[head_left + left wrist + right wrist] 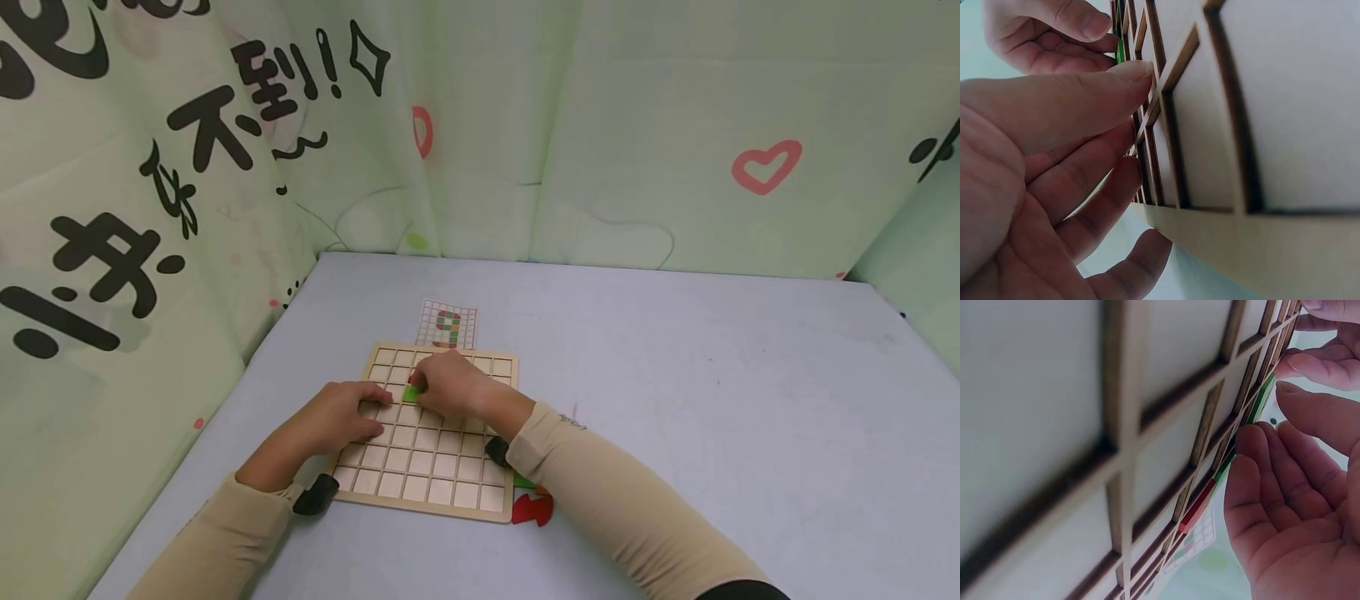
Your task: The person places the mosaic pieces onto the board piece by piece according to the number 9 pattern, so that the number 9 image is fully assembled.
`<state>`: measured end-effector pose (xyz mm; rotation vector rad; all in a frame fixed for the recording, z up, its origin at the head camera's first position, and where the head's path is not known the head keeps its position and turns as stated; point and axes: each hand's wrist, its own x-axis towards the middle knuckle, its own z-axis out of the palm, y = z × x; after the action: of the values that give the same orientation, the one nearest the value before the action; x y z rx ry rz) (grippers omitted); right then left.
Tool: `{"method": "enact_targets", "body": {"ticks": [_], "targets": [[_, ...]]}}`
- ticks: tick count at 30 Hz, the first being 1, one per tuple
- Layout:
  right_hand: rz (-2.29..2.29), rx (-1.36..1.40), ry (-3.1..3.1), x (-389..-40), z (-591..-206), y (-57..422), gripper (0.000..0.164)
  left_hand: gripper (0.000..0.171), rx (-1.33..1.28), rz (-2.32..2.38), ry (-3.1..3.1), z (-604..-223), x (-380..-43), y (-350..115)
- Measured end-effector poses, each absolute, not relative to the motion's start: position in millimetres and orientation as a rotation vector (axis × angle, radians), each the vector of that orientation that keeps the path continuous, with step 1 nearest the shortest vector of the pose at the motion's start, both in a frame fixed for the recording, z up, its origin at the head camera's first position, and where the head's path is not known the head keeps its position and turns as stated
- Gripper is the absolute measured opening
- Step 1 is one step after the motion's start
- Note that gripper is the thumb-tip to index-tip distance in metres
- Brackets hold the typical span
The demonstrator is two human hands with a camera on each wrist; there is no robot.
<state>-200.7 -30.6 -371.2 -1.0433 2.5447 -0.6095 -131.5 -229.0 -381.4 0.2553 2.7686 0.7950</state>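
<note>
A wooden grid board (423,505) with square cells lies on the table. My right hand (453,385) is over its upper part, thumb and fingertips pinching a bright green tile (411,393) at a cell. The same green tile (1263,399) shows by the thumb in the right wrist view. Further along the grid sits a red tile (1197,506), with more green beside it, partly hidden by the fingers. My left hand (337,421) rests on the board's left side, thumb and fingers spread over the cells and edge.
A printed card (427,321) with a red and green grid pattern lies at the board's far edge, partly under it. Loose red pieces (532,509) lie by the near right corner, with green and orange ones partly under my right sleeve. A printed curtain (637,125) hangs behind the table.
</note>
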Motion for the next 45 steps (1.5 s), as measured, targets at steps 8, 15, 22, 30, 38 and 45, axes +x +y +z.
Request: {"method": "enact_targets", "body": {"ticks": [8, 15, 22, 30, 38, 45], "targets": [[-0.602, -1.052, 2.518, -201, -371, -22, 0.023, 0.033, 0.242, 0.787, 2.772, -384, -132, -230], [-0.672, -1.114, 2.453, -200, -360, -5, 0.036, 0.033, 0.228, 0.779, 2.762, -381, -132, -229], [-0.722, -1.094, 2.451, -200, -354, 15, 0.041, 0.033, 0.180, 0.770, 2.754, -380, -131, -227], [-0.776, -1.014, 2.471, -198, -351, 43, 0.045, 0.033, 0.181, 0.777, 2.769, -381, -130, -226], [-0.798, -0.990, 2.476, -198, -352, 76, 0.048, 0.032, 0.170, 0.775, 2.771, -382, -129, -226], [-0.785, -0.933, 2.496, -198, -357, 97, 0.049, 0.033, 0.158, 0.775, 2.765, -381, -129, -225]]}}
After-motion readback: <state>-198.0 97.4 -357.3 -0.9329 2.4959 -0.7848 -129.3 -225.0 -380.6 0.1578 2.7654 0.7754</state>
